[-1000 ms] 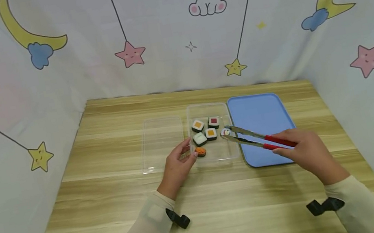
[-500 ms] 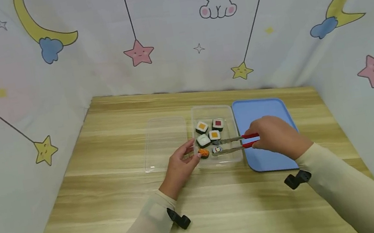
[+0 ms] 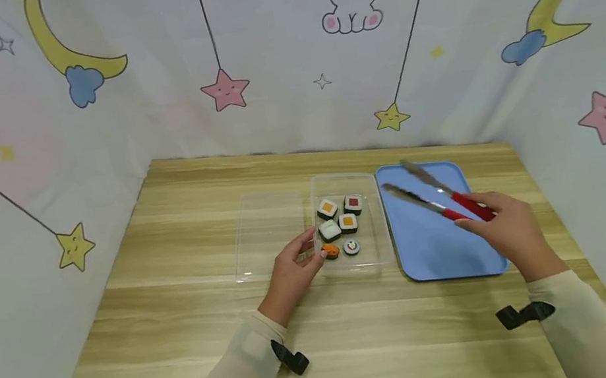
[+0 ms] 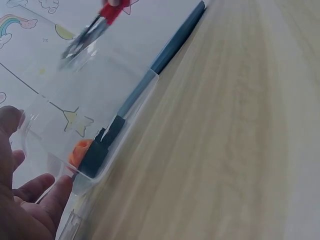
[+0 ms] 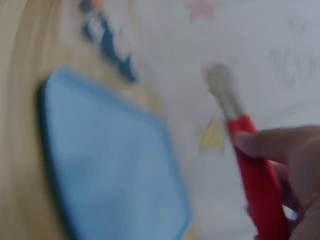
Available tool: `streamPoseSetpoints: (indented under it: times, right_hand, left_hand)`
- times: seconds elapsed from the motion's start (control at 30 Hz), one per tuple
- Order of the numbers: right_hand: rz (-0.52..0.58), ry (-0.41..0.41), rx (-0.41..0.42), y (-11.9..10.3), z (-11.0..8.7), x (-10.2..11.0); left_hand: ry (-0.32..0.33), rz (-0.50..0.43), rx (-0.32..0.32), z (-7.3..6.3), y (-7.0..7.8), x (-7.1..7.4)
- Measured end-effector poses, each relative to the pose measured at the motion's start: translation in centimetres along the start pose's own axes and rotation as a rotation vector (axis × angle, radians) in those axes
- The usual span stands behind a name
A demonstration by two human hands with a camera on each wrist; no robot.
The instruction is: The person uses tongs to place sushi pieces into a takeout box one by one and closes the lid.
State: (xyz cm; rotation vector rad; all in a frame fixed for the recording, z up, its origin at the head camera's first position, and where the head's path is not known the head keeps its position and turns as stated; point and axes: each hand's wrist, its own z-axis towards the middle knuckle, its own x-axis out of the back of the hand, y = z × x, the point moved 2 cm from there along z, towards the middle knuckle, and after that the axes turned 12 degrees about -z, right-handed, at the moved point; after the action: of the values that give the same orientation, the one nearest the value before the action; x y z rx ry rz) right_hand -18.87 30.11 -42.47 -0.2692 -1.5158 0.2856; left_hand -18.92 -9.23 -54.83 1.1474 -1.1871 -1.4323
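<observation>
My left hand (image 3: 291, 276) holds the left side of a clear plastic container (image 3: 377, 230), thumb near its front corner. Inside stand several toy sushi pieces: square rolls with orange or red centres, a pale one (image 3: 330, 230), an orange-topped piece (image 3: 330, 250) by the thumb and a small round roll (image 3: 351, 246). In the left wrist view, fingers (image 4: 57, 195) touch the container's wall near the orange-topped piece. My right hand (image 3: 507, 231) grips red-handled metal tongs (image 3: 452, 204) above a blue tray (image 3: 440, 253). The tongs' tips are apart, with nothing between them.
A clear lid (image 3: 268, 235) lies left of the container on the wooden table (image 3: 330, 351). The blue tray stands close to the container's right side. A patterned cloth wall (image 3: 291, 117) closes off the back and sides.
The tongs carried the small round roll into the container's front and released it beside the orange-topped piece. My right hand then drew back right over the tray. My left hand stays on the container.
</observation>
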Motion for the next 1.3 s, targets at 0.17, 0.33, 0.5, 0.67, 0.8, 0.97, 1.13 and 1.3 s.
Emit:
streamPoseSetpoints:
  times: [0.17,0.33,0.5,0.67,0.8,0.97,1.13,1.3]
  right_hand:
    - [0.079,0.169,-0.354,8.6,-1.3,-3.1]
    - [0.096,0.209,-0.508,13.5,-1.7,-5.8]
    - [0.035,0.279,-0.491,14.6,-1.5,-6.9]
    - [-0.035,0.398,-0.371,12.0,-1.8,-5.5]
    - [0.129,0.549,-0.068,3.4,-2.8,-3.8]
    - [0.457,0.111,0.273,-11.3,-5.2,-6.6]
    - [0.588,-0.486,0.212,-20.9,-5.9,-12.2]
    - [0.538,-0.501,0.089,-24.5,-3.0,-16.1]
  left_hand:
    - [0.013,-0.002,0.019,0.3,-0.1,-0.1]
    - [0.005,0.028,-0.002,1.1,0.0,-0.4]
    - [0.131,0.005,-0.139,1.4,2.2,2.2]
    - [0.33,0.253,-0.212,0.9,3.8,7.4]
    - [0.344,0.461,-0.057,0.3,3.0,10.2]
    - [0.263,0.539,0.095,0.4,1.4,10.7]
    - [0.21,0.562,0.138,0.6,0.9,10.0]
    - [0.2,0.585,0.144,0.6,1.2,9.7]
